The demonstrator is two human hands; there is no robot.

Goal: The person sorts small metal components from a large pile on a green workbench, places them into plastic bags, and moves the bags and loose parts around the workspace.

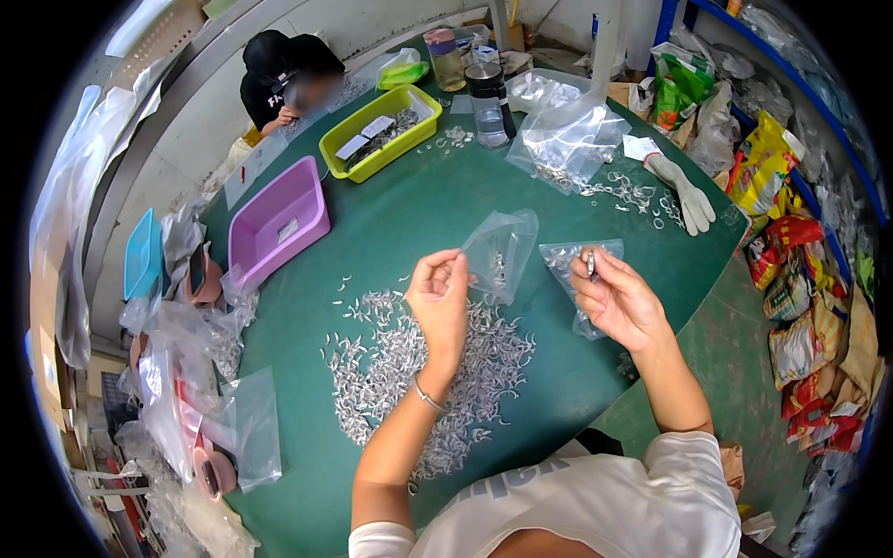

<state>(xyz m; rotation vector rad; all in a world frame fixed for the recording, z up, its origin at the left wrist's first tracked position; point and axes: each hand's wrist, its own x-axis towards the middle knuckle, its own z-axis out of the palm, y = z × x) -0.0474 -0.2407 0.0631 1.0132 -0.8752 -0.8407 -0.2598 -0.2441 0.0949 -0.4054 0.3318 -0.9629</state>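
Closed at the fingertips, my left hand (439, 302) pinches the edge of a clear plastic bag (512, 237). A few small silver metal pieces (499, 268) lie inside that bag. My right hand (621, 302) is closed too, with a small shiny metal piece (590, 264) upright between thumb and fingers. Behind and partly beneath it rests a second clear bag (556, 258) with silver bits in it. A wide heap of small curved metal pieces (386, 349) is spread on the green table (298, 372), under and around my left forearm.
Toward the far left stand a purple tray (312, 223) and a yellow-green tray (428, 107) of metal parts. A lidded bottle (489, 116), large plastic bag (567, 139) and work glove (684, 191) lie beyond my hands. Another person (279, 79) sits across the table.
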